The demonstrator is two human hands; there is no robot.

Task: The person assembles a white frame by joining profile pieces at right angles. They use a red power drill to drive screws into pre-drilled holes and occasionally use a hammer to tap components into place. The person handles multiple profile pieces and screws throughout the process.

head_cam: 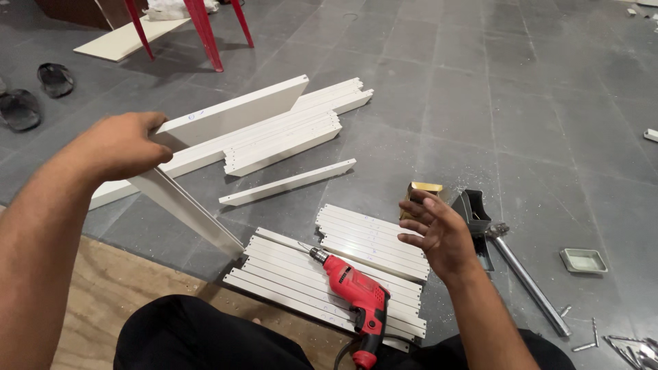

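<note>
My left hand (123,145) grips the corner where two white boards meet: one board (233,112) runs away to the upper right, the other (188,209) slants down toward the floor. My right hand (435,236) hovers with fingers spread and holds nothing, above a stack of white slats (373,240). Just beyond its fingertips sits a small gold box (425,188). A red power drill (356,291) lies on a second stack of slats (288,274) in front of my knees.
More white panels (288,133) and a single strip (288,183) lie on the grey tiled floor. A black tool with a metal tube (528,281), a small tray (583,260) and loose screws (589,339) lie right. Red chair legs (205,34) and sandals (34,92) are far left.
</note>
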